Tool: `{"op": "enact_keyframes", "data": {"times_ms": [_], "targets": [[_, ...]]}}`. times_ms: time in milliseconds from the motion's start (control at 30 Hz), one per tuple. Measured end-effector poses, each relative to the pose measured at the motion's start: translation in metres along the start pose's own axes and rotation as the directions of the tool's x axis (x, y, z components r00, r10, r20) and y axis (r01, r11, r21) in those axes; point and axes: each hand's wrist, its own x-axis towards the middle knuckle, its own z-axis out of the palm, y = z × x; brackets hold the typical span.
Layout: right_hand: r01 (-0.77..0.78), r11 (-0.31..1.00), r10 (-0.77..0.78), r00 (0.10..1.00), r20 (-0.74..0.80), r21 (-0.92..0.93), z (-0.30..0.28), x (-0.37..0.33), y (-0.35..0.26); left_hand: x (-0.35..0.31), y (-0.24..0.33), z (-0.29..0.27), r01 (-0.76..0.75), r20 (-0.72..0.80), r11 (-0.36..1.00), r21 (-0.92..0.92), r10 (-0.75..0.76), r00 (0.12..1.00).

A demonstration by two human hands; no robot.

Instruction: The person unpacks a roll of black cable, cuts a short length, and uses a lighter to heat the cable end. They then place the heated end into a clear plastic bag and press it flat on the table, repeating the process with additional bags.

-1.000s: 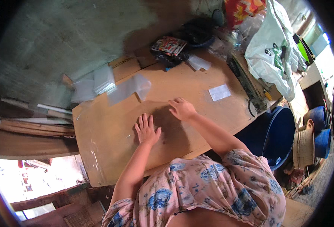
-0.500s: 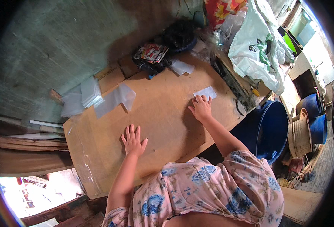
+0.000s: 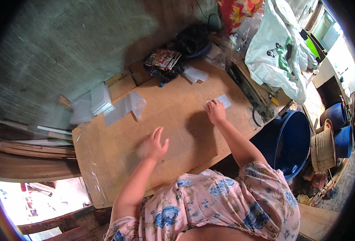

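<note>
On the brown board table (image 3: 173, 108), my right hand (image 3: 216, 112) is at a small translucent plastic piece (image 3: 224, 100). Its fingers are curled and drawn together at the near left edge of the piece, appearing to pinch it. My left hand (image 3: 155, 148) hovers over the middle of the table, slightly blurred, fingers stretched out and thumb apart, holding nothing. Along the back left edge lie a stack of clear plastic sheets (image 3: 100, 100) and a loose, curled plastic sheet (image 3: 123, 109). Farther back is another folded plastic piece (image 3: 195, 74).
A black plastic bag (image 3: 161, 72) with printed packets (image 3: 165, 59) on top sits at the back edge by the wall. To the right stand a large blue barrel (image 3: 292, 140) and a white plastic bag (image 3: 270, 60). A yellow-handled tool (image 3: 274, 100) lies near the right edge.
My left hand has lifted off the table and moved to the right. My right hand's fingers have gone from lying flatter on the plastic piece to curling at its edge.
</note>
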Motion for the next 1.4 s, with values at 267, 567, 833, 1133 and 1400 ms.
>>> {"op": "enact_keyframes", "data": {"times_ms": [267, 567, 833, 1133, 1400], "targets": [[0.468, 0.847, -0.457, 0.883, -0.104, 0.251, -0.044, -0.052, -0.068, 0.060, 0.061, 0.046, 0.631, 0.645, -0.137, -0.764, -0.122, 0.754], [-0.406, 0.393, 0.267, 0.909, 0.320, 0.825, -0.050, -0.048, -0.060, 0.044, 0.064, 0.033, 0.428, 0.360, 0.248, -0.869, -0.276, 0.891], [-0.615, 0.293, 0.243, 0.788, 0.565, 0.732, -0.028, -0.038, -0.053, 0.037, 0.027, 0.045, 0.269, 0.064, 0.738, -0.619, -0.294, 0.954], [-0.399, 0.850, 0.305, 0.905, 0.295, 0.345, -0.001, -0.023, -0.042, 0.024, -0.002, 0.014, 0.096, 0.017, 0.924, 0.369, -0.110, 0.994], [-0.165, 0.919, 0.226, 0.964, -0.138, 0.358, -0.001, -0.044, -0.045, 0.039, 0.047, 0.060, -0.069, 0.002, 0.950, 0.304, 0.072, 0.997]]}}
